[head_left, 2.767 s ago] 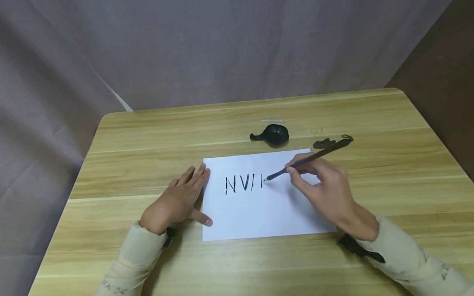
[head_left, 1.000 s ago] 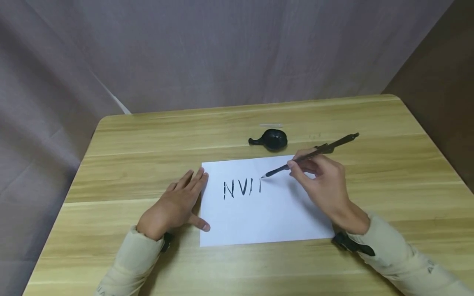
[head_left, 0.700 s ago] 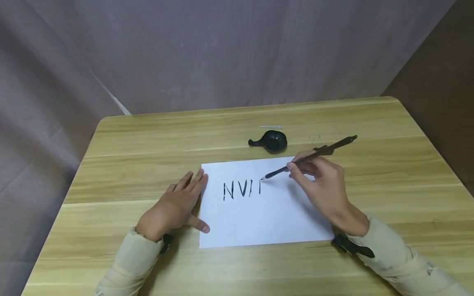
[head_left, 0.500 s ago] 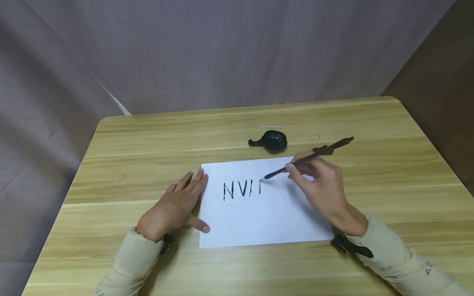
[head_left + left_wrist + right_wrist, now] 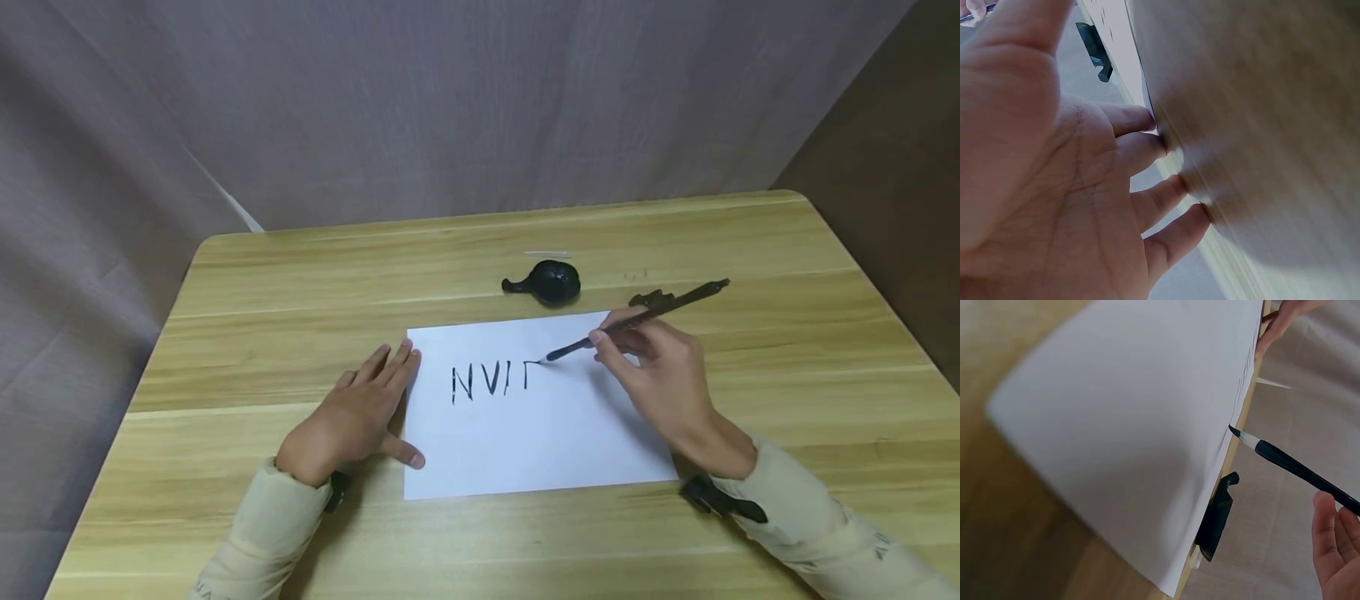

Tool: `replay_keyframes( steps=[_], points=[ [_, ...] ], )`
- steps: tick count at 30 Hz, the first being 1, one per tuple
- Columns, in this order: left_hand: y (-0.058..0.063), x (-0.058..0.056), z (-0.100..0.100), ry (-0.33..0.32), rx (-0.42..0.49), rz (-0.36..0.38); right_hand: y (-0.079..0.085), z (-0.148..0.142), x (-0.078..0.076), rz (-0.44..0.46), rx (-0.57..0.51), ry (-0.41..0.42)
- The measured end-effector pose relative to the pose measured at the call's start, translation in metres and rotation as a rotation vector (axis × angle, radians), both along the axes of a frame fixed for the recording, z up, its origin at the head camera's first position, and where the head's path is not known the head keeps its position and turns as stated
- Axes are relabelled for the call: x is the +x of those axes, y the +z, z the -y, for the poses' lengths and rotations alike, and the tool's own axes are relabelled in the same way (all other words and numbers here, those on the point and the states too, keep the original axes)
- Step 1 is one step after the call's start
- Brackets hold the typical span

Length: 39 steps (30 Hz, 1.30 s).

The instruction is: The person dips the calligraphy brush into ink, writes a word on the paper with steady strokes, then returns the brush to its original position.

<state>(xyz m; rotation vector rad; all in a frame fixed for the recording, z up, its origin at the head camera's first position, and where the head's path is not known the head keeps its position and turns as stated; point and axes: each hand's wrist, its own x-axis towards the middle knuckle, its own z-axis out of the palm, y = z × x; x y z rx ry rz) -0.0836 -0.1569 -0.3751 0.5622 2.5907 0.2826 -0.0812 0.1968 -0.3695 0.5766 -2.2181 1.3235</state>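
Right hand has its grip clamped on the dark brush, thumb and fingers pinching the handle, shaft slanting up and away to the right. Tip meets the sheet of paper at the end of a short top bar on the rightmost mark, which stands as a bare corner. Inked strokes run to its left, an N and a V among them. Paper lies flat on the table; left hand spread along its left edge, fingers apart, grip clasping nothing. Beyond the sheet: black dish with a stub handle, contents unclear; thin clear stick behind it; small dark object partly behind the brush shaft, not identified. Risks, as judged: only the left edge is steadied, so a hard sideways pull of the bristles could swivel the sheet. Right cuff's black strap sits near the lower right corner and might snag it. Right-wrist view shows ink only at the very tip, pale bristles above, so a long stroke may go patchy. Pressing harder would splay the hair and thicken the line; strokes, if wet, would smear under a dragged palm.
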Motion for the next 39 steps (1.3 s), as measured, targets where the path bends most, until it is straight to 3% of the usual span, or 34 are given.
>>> replay_keyframes(
  steps=[16,30,39],
  points=[
    [0.001,-0.003,0.001,-0.012,-0.015,-0.005,0.007,-0.006,0.019,0.004,0.095,-0.054],
    [0.000,-0.002,0.000,-0.001,-0.012,0.004,0.005,0.009,0.027,0.023,0.069,0.024],
    [0.000,0.000,0.000,-0.006,-0.014,0.002,0.015,0.005,0.024,-0.015,0.034,0.005]
  ],
)
